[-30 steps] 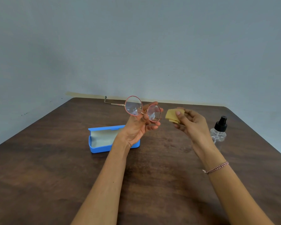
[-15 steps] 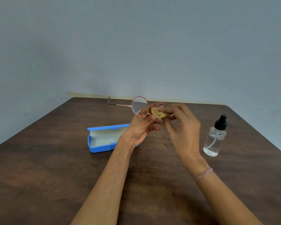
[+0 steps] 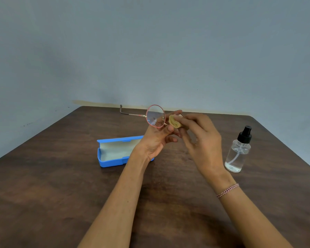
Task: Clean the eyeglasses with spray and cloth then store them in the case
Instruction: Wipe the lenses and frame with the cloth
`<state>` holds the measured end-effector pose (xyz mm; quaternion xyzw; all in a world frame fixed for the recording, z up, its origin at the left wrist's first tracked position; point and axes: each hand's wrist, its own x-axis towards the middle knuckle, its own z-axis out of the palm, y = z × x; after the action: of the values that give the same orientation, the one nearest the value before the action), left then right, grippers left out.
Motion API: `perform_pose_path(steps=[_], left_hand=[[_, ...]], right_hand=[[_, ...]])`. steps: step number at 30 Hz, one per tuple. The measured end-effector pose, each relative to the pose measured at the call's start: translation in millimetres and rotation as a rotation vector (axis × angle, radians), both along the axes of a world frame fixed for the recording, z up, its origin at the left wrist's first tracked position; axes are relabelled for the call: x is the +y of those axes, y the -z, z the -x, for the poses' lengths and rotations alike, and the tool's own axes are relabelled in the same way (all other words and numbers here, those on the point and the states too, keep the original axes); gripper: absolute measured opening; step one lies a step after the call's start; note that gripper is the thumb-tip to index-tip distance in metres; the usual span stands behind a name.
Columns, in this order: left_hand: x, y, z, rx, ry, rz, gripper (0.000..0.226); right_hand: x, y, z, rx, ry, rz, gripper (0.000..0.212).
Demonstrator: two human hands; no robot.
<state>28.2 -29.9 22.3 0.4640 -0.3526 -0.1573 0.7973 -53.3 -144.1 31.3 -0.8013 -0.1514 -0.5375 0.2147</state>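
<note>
Round eyeglasses with a thin pink-red frame are held up above the table by my left hand, whose fingers grip the frame near the bridge. One temple arm sticks out to the left. My right hand pinches a folded tan cloth against the right lens, which the cloth and fingers mostly hide. The blue case lies open on the table behind my left wrist, its pale lining showing. A clear spray bottle with a black pump top stands upright to the right.
The dark wooden table runs to a grey wall at the back. Its right edge slants past the spray bottle, and its left edge slants down toward the lower left. A beaded bracelet circles my right wrist.
My right hand brought the cloth leftward from beside the glasses onto the right lens. The glasses shifted slightly right in my left hand. The bottle is now in full view.
</note>
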Motion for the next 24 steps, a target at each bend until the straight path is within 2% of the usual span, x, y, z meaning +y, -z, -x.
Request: perform_pose_path(steps=[5,9,12,16,19,24], left_hand=[[8,-2,-3,-0.01,0.008,0.048,0.056],[5,-1,1,0.004,0.012,-0.021,0.078],[4,-1,1,-0.007,0.01,-0.038,0.081],[9,-3,-4,-0.019,0.004,0.016,0.06],[13,-3,-5,-0.017,0.006,0.032,0.056],[9,0,-4,0.006,-0.008,-0.041,0.076]], right_hand=[[0,1,-2,0.039,-0.08,0.023,0.024],[-8,-2,-1,0.027,0.011,-0.067,0.025],[-6,-2,1,0.018,0.0,-0.053,0.025],[0,1,1,0.04,-0.061,0.087,0.026],[-2,2,-1,0.051,-0.036,0.115,0.024],[-11,-1,-1,0.029,0.053,-0.01,0.025]])
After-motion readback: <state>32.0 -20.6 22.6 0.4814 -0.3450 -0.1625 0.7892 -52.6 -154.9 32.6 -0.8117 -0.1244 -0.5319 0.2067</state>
